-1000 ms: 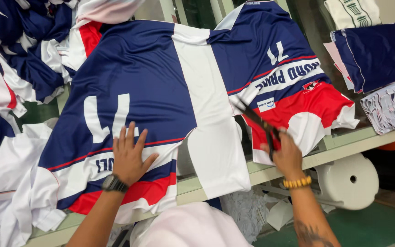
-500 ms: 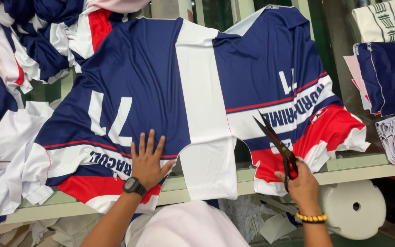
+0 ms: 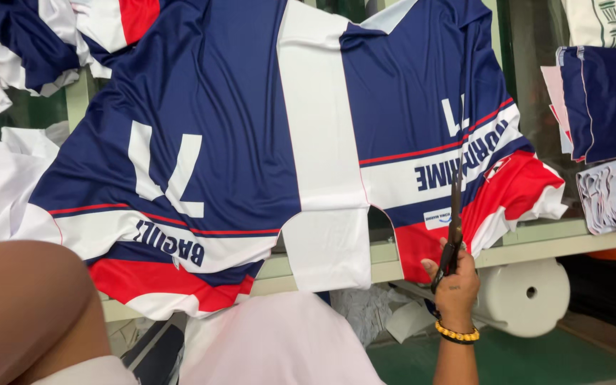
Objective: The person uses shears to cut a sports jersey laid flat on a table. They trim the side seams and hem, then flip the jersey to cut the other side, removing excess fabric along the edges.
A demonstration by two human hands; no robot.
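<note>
The right hand (image 3: 456,284) gripped the handles of a pair of dark-bladed scissors (image 3: 455,214), its fingers (image 3: 433,271) closed through and around the loops. The blades pointed up and away from the person, lying over the right-hand panel of a printed sheet of navy, white and red jersey fabric (image 3: 251,142). That sheet lay spread flat across the pale bench (image 3: 536,246), with its lower edge hanging over the front lip. The blade tips reached the white band of the panel; whether they were parted could not be told. A yellow beaded bracelet (image 3: 456,333) sat on the right wrist.

The left hand was hidden: only a bare forearm or elbow (image 3: 26,314) showed at the lower left corner, so the state of its fingers could not be told.

A stack of folded navy fabric pieces (image 3: 607,100) and a bundle of white pieces (image 3: 614,192) lay at the right end of the bench. A white roll (image 3: 525,296) hung below the bench edge, just right of the right hand.
</note>
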